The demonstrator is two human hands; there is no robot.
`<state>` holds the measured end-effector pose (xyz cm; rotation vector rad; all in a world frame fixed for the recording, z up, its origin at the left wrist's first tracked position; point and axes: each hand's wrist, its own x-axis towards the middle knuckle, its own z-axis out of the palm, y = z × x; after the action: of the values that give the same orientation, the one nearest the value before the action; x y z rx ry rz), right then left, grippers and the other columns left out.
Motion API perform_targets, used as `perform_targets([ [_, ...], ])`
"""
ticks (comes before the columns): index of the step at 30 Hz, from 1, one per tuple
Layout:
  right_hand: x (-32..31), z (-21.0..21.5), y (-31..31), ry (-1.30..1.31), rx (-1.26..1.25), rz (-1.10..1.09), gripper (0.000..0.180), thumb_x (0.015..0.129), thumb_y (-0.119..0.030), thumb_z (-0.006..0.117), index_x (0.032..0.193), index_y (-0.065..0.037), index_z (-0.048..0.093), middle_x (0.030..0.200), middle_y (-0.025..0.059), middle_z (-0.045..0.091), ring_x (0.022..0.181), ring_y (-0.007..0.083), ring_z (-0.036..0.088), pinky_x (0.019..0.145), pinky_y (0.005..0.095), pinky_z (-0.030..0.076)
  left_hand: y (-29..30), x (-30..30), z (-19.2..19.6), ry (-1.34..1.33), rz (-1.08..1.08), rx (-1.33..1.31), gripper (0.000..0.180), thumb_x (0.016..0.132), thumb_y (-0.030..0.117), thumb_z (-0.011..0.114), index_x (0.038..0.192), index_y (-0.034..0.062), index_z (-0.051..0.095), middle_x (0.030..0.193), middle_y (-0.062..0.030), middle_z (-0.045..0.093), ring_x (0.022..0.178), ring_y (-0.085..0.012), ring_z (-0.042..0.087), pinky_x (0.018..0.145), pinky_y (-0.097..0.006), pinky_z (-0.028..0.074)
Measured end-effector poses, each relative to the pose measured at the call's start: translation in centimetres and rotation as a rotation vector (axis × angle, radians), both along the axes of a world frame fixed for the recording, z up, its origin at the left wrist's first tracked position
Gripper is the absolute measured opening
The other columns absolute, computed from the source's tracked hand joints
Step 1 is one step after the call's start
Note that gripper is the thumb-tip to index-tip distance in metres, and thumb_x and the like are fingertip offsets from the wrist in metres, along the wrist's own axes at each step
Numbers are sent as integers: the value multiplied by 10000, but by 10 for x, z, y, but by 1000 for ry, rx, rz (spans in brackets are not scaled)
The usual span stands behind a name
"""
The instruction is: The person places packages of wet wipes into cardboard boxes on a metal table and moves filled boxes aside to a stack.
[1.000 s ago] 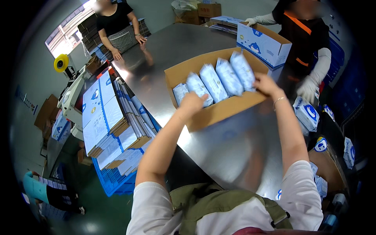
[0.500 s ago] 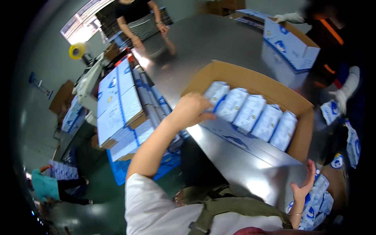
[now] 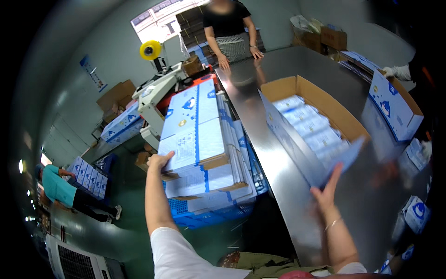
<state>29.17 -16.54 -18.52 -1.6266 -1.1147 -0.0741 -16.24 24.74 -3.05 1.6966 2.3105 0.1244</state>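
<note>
My left hand (image 3: 159, 162) is at the near left edge of a stack of flattened blue-and-white cartons (image 3: 211, 139), its fingers closed on the edge of an upper one. On the metal table stands an open carton (image 3: 290, 144) with brown inside walls. Several white-and-blue soft packs (image 3: 311, 122) lie in a row inside it. My right hand (image 3: 327, 190), fingers spread, touches the near end of this carton by its raised flap (image 3: 346, 156). It is slightly blurred.
The steel table (image 3: 278, 186) runs along my right. Behind the stack stands a sealing machine with a yellow tape roll (image 3: 150, 49). A co-worker (image 3: 227, 32) leans on the far table edge; another's gloved hand (image 3: 397, 72) is by a second carton (image 3: 392, 109). Loose packs (image 3: 416, 214) lie right.
My left hand has gone from the packs in the open carton to the flattened stack. My right hand has come up to the carton's near end. The view has swung left.
</note>
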Motion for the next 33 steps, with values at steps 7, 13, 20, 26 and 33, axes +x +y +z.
perform_targets([
  [7,26,7,43,-420,-887,-6,748,855,-404,613,1453,-48,337,1520,220,257,1416,389,208,1156,503,144,-3,21,24,-17,82,-11,997,552,565,866,1292,-16,537,1408,-150,447,1292,-301,449,1014,-427,439],
  [13,-62,2,-39,-410,-646,107,584,786,-346,683,1281,-67,542,1415,201,408,1359,370,317,1147,499,189,-12,29,-9,-88,79,508,606,727,451,763,1043,-50,638,1148,-236,593,1082,-374,575,890,-453,488],
  [20,-50,-25,-89,167,-300,52,402,793,-215,674,1161,-59,634,1265,171,557,1217,291,506,1077,405,345,-79,112,24,-676,-310,1311,200,896,160,594,818,-8,519,775,-178,555,718,-363,536,669,-441,423],
  [26,-3,34,-40,975,589,203,457,996,-321,443,1363,-48,448,1283,81,544,1193,202,512,1045,336,367,-295,173,64,-439,-1535,1448,65,733,118,654,761,88,604,702,-59,583,645,-249,551,512,-339,413],
  [33,55,154,-158,837,860,375,377,972,-384,430,813,-61,544,798,144,578,783,246,551,757,373,407,-421,186,-24,-1028,-1884,234,289,743,89,750,1000,36,629,1029,-140,618,953,-334,605,820,-384,489],
])
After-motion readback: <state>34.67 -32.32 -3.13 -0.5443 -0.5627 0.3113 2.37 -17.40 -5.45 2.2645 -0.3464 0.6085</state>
